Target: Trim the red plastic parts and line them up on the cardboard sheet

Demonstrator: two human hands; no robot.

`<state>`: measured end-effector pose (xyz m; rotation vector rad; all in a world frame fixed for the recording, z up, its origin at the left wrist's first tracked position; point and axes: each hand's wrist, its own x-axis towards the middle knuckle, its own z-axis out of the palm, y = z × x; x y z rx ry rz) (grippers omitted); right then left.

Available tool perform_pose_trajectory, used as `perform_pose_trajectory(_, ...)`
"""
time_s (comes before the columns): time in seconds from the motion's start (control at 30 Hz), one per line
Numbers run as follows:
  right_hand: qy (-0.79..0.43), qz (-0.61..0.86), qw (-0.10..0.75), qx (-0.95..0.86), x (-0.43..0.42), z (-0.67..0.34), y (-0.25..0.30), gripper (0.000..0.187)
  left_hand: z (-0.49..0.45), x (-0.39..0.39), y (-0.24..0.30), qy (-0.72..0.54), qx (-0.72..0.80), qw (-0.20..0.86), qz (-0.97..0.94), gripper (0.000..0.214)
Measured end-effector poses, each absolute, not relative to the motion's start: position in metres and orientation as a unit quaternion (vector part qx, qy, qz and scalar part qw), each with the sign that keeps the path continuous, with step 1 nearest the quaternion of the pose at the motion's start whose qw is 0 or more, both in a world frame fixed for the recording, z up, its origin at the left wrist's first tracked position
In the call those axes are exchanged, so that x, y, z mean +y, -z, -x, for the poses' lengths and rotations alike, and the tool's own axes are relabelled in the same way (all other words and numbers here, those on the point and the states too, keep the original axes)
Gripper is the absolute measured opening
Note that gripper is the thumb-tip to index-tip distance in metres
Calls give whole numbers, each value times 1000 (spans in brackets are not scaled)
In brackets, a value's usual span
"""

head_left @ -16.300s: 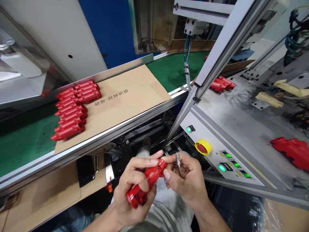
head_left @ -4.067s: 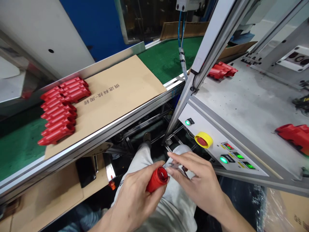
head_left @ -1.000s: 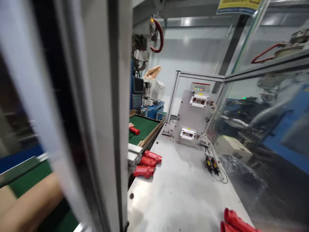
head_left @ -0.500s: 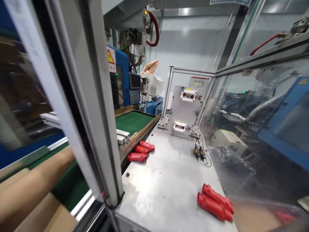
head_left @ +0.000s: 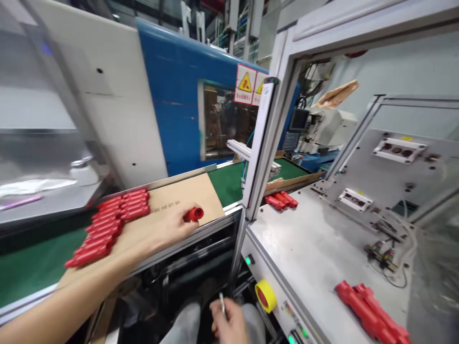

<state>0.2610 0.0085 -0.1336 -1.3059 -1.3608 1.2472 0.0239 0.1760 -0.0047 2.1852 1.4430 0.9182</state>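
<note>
My left hand (head_left: 178, 224) is closed around a red plastic tube (head_left: 195, 214), whose open round end faces me. It is just above a flat cardboard sheet (head_left: 197, 191) on the green conveyor belt. Several more red tubes (head_left: 103, 229) lie side by side in rows on the left part of that sheet. Low in the view, over my lap, my right hand (head_left: 231, 322) grips a thin silvery tool (head_left: 223, 306); its exact kind cannot be made out.
A metal worktable (head_left: 308, 229) stands at right, with several red tubes (head_left: 281, 200) at its far left edge and two red tubes (head_left: 371, 310) near its front. An aluminium post (head_left: 261, 138) rises between belt and table. A yellow-ringed button (head_left: 266, 295) is on the table's front.
My view has swung left, bringing the cardboard sheet and the tube rows into sight. My left hand now shows with a red tube in it, and my right hand has come into view.
</note>
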Motion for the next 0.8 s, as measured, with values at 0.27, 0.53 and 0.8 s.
perform_pose_trajectory(0.27,-527,465,515,-490,-1,-265,55,59,-62,35,9,-358,420,275,-787,14)
perform_pose_trajectory(0.53,-476,420,546,-546,-20,-246,49,26,-63,5,37,-343,382,215,-831,6)
perform_pose_trajectory(0.8,-434,382,556,-597,-15,-222,66,21,-31,1,43,-317,393,169,-846,11)
